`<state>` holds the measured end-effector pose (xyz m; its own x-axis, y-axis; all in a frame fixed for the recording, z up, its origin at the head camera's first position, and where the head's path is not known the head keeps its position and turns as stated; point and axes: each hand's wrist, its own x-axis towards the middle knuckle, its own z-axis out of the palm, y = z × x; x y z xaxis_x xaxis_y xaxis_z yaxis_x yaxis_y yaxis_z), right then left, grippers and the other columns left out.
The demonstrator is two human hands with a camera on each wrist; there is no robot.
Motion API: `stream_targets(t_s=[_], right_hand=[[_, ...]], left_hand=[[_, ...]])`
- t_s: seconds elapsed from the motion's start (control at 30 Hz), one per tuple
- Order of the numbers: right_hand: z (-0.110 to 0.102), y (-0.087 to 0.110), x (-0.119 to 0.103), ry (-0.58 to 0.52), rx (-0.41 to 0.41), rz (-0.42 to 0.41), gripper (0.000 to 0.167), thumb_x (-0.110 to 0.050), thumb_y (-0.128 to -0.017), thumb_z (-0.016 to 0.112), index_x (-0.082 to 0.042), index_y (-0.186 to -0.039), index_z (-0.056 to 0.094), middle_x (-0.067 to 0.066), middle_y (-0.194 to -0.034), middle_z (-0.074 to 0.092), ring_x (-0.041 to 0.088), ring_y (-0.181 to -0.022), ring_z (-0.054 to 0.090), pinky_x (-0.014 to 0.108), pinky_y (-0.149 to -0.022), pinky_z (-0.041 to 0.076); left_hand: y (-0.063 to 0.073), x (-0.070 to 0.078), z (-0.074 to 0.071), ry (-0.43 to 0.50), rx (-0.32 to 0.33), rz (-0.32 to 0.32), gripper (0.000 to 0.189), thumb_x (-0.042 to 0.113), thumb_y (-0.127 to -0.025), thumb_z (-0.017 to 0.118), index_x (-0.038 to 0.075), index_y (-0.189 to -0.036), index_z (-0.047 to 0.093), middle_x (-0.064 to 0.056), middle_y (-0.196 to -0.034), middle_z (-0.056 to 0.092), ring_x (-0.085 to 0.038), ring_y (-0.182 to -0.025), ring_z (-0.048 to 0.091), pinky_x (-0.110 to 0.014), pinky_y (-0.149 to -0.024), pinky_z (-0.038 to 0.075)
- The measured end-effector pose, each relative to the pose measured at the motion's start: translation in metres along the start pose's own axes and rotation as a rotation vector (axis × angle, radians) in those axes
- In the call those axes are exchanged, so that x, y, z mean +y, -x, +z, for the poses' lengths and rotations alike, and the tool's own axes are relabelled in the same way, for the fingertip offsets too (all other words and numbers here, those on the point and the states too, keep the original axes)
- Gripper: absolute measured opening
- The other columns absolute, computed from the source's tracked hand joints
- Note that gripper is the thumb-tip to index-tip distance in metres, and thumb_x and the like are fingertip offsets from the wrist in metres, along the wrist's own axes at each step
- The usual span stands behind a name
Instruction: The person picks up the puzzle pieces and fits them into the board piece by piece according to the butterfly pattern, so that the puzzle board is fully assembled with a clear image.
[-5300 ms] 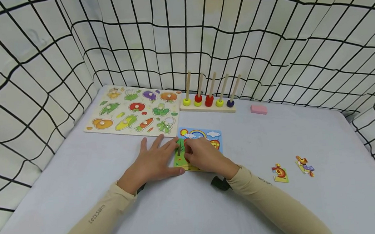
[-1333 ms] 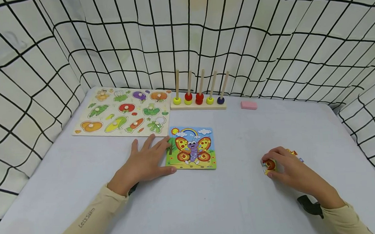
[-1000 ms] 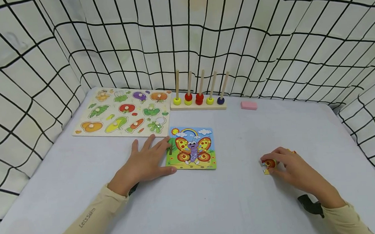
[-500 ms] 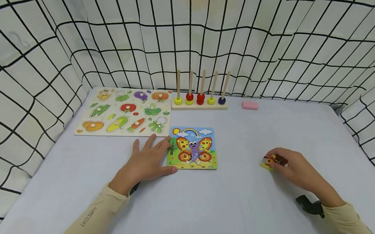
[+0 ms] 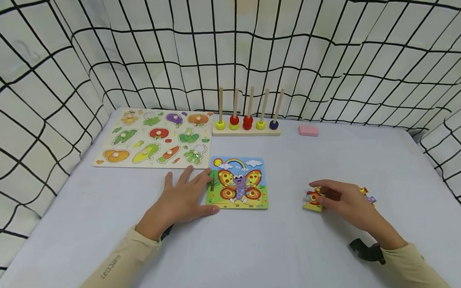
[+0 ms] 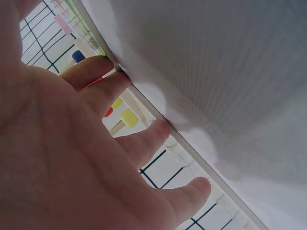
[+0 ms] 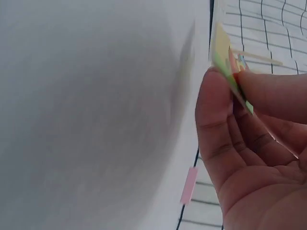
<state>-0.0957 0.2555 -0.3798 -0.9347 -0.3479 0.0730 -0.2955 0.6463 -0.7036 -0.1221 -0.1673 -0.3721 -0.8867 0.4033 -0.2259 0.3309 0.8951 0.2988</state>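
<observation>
My left hand [image 5: 178,204] lies spread on the table, fingertips and thumb at the left edge of a square butterfly jigsaw board [image 5: 235,162]. In the left wrist view its fingers [image 6: 187,196] look straight and apart. To the right, my right hand [image 5: 349,203] pinches a jigsaw piece [image 5: 314,199] with a red-orange swirl and a yellow-green lower edge. The right wrist view has this piece [image 7: 221,48] edge-on between thumb and fingers, raised off the cloth. A second jigsaw piece [image 5: 370,197] lies behind the right hand, partly hidden by it.
A wooden vegetable peg puzzle [image 5: 155,144] lies at the back left, touching or nearly touching the butterfly board. Beside it stands a peg abacus [image 5: 247,133] with coloured beads. A pink eraser-like block [image 5: 308,131] sits further right. Black netting [image 5: 245,66] encloses the white table.
My right hand left the butterfly board, took up the swirl piece at the right, turned it in its fingers and now carries it slightly leftward. The left hand stays at the board's edge.
</observation>
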Motion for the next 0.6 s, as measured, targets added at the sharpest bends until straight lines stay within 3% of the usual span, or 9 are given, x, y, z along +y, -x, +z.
stream_targets(t_s=[0.2,0.6], right_hand=[[0.011,-0.011,-0.012,-0.086,-0.011,0.019,0.032,-0.003,-0.097,0.079,0.0,-0.127,0.07,0.002,-0.098,0.073,0.015,-0.078,0.069,0.026,-0.07,0.059],[0.028,-0.028,-0.029,-0.09,-0.053,0.007,0.029,-0.002,-0.096,0.079,-0.001,-0.124,0.07,0.001,-0.095,0.072,0.017,-0.08,0.068,0.027,-0.068,0.059]], left_hand=[[0.0,-0.001,0.002,0.003,-0.003,-0.006,0.089,0.057,-0.095,0.077,0.011,-0.163,0.045,-0.01,-0.174,0.032,-0.046,-0.16,0.013,-0.082,-0.117,0.002],[-0.001,-0.002,0.002,0.001,0.003,-0.003,0.087,0.057,-0.094,0.077,0.011,-0.161,0.046,-0.01,-0.174,0.032,-0.046,-0.16,0.013,-0.082,-0.117,0.002]])
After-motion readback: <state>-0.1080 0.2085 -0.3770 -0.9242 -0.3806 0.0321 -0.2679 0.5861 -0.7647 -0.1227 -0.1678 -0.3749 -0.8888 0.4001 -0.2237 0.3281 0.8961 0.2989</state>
